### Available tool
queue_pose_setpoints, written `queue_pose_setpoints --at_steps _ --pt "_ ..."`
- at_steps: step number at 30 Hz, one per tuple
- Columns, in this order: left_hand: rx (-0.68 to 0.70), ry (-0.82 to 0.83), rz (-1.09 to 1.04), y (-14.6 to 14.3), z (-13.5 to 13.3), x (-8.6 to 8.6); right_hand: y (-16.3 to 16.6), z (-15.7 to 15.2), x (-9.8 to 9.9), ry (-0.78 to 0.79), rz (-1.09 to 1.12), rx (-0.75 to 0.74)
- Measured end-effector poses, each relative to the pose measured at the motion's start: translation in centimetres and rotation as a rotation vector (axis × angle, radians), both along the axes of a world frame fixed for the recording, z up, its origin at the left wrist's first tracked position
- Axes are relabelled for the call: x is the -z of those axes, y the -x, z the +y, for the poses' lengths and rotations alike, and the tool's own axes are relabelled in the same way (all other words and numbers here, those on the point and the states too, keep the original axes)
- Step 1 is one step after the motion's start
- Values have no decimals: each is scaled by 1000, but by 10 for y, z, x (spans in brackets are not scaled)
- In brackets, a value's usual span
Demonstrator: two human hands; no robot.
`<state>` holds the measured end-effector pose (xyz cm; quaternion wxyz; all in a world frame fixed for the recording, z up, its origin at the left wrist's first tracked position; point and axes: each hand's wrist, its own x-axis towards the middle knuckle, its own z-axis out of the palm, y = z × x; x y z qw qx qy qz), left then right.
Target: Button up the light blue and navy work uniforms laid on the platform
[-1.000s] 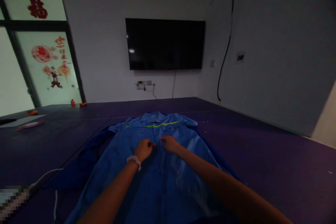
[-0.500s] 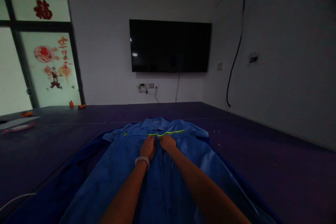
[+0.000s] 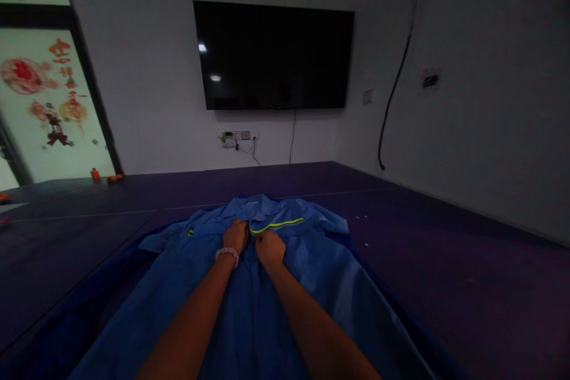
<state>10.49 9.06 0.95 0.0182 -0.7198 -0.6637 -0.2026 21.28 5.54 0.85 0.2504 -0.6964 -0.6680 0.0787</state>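
Observation:
A blue work shirt (image 3: 312, 273) with yellow-green stripes across the chest lies spread out, front up, its collar at the far end. My left hand (image 3: 236, 236), with a pale scrunchie on the wrist, is closed on the left edge of the front opening near the chest stripe. Just right of it and a little nearer, my right hand (image 3: 270, 247) pinches the opposite front edge below the stripe. Fingertips of both hands are partly hidden. Darker blue cloth (image 3: 57, 332) shows beneath the shirt on both sides.
The shirt lies on a dark purple surface (image 3: 445, 285) reaching to the wall. A television (image 3: 276, 59) hangs there, above sockets with cords (image 3: 240, 136). A black cable (image 3: 396, 89) dangles at right. Small orange objects (image 3: 114, 179) lie by the glass door (image 3: 53, 107).
The view has turned right and come slightly closer. My left hand has moved up over the stripe on its side, while my right hand sits just below the stripe, still on the shirt front.

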Motion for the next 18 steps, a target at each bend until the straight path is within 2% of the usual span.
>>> queue_pose_setpoints --at_steps 6,9,12,14,18 --pt "48 -4 -82 5 -3 2 -6 -5 1 3 71 -34" --pt "49 -12 -147 7 0 3 -10 -3 2 -66 138 -61" --pt "58 -19 -205 8 4 4 -10 3 0 -232 219 -194" --pt "63 -25 -242 9 7 5 -6 10 -1 -278 231 -295" --pt "67 -39 -311 9 9 8 4 24 2 -178 199 -319"
